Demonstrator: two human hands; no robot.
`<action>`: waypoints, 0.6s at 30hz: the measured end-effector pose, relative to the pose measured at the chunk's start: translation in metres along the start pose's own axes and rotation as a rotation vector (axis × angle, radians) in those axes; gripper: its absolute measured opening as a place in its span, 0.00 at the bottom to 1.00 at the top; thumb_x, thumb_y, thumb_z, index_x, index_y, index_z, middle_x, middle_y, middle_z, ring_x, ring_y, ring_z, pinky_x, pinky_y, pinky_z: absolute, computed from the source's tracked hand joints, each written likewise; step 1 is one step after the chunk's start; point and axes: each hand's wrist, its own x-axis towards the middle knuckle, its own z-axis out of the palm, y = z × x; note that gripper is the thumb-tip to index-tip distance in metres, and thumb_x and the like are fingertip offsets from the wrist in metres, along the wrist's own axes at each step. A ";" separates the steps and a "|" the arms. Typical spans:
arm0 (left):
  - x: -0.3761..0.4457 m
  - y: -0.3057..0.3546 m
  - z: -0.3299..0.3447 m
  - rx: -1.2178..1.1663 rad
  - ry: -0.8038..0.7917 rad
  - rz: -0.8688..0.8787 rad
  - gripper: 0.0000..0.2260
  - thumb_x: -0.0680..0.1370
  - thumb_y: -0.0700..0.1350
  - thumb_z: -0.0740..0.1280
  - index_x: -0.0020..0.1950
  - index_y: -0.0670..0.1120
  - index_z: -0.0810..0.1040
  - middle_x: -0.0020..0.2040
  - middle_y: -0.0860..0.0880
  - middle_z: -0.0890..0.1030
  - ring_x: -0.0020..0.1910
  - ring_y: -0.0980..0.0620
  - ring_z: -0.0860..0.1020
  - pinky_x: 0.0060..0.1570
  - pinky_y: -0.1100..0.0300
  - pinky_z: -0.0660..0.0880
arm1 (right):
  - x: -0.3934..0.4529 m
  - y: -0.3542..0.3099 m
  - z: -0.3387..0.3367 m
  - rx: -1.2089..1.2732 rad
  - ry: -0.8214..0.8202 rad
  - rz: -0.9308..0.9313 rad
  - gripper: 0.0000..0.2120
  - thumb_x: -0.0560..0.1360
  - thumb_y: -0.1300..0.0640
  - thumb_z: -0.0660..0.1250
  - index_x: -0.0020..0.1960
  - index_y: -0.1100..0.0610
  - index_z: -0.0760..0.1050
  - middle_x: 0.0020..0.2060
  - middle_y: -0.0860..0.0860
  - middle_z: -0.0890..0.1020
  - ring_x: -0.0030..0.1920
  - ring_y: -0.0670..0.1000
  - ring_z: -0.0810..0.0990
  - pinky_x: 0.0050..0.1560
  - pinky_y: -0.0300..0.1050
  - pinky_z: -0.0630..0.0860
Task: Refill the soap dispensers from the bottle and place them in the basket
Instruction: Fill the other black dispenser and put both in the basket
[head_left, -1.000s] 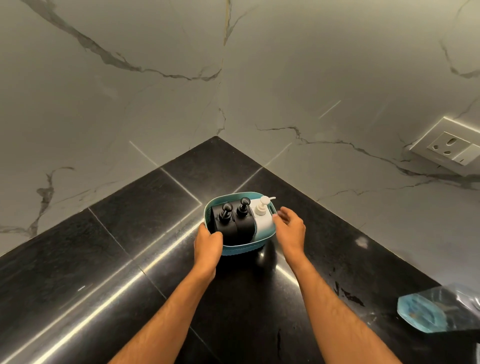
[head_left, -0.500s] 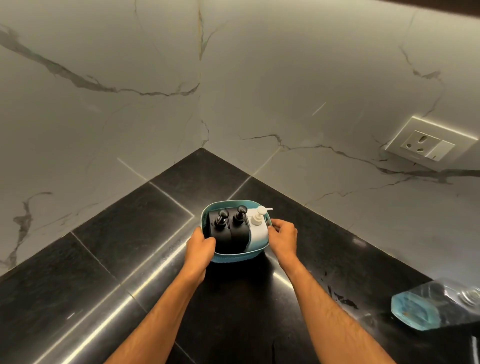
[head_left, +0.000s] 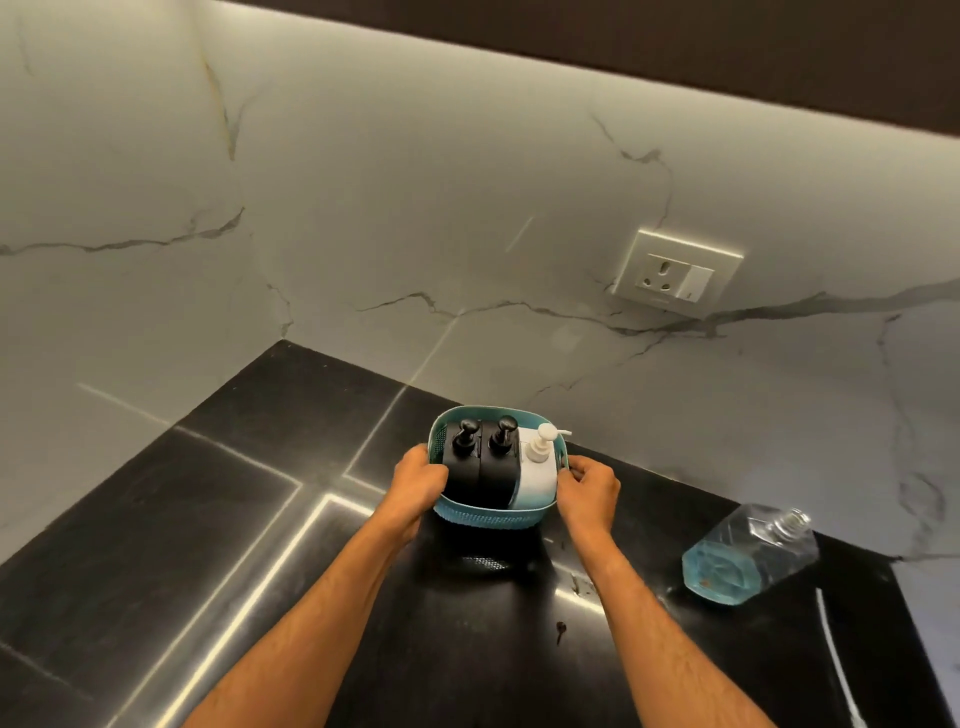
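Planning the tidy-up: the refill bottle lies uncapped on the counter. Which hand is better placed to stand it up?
Probably the right hand: the refill bottle lies on its side to the right of the basket, nearer that hand. The left hand grips the basket's far side.

Black stone counter (head_left: 249, 519), teal basket (head_left: 488, 514), clear bottle (head_left: 748, 556) (on its side)

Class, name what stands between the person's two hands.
In the head view, the teal basket with three dispensers sits between the left hand and right hand.

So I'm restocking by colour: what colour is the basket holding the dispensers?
Teal, with a perforated wall; the basket shows best in the head view.
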 end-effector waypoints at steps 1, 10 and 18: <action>0.004 0.004 0.008 0.018 -0.016 0.002 0.14 0.70 0.30 0.57 0.45 0.43 0.79 0.40 0.46 0.80 0.39 0.48 0.75 0.33 0.59 0.70 | 0.003 0.002 -0.006 -0.003 0.027 0.013 0.08 0.70 0.67 0.63 0.36 0.63 0.79 0.28 0.57 0.78 0.31 0.47 0.67 0.33 0.45 0.66; 0.043 0.024 0.061 0.116 -0.181 0.009 0.15 0.72 0.31 0.59 0.51 0.43 0.81 0.45 0.43 0.84 0.45 0.45 0.82 0.38 0.55 0.76 | 0.027 0.012 -0.045 -0.043 0.145 0.077 0.12 0.73 0.70 0.62 0.34 0.63 0.79 0.25 0.50 0.72 0.27 0.48 0.66 0.29 0.43 0.63; 0.072 0.024 0.071 0.154 -0.184 0.013 0.15 0.74 0.30 0.60 0.52 0.43 0.81 0.48 0.41 0.85 0.49 0.42 0.83 0.43 0.52 0.79 | 0.039 0.016 -0.040 -0.057 0.153 0.093 0.15 0.73 0.70 0.62 0.29 0.59 0.73 0.24 0.50 0.72 0.29 0.50 0.66 0.29 0.45 0.61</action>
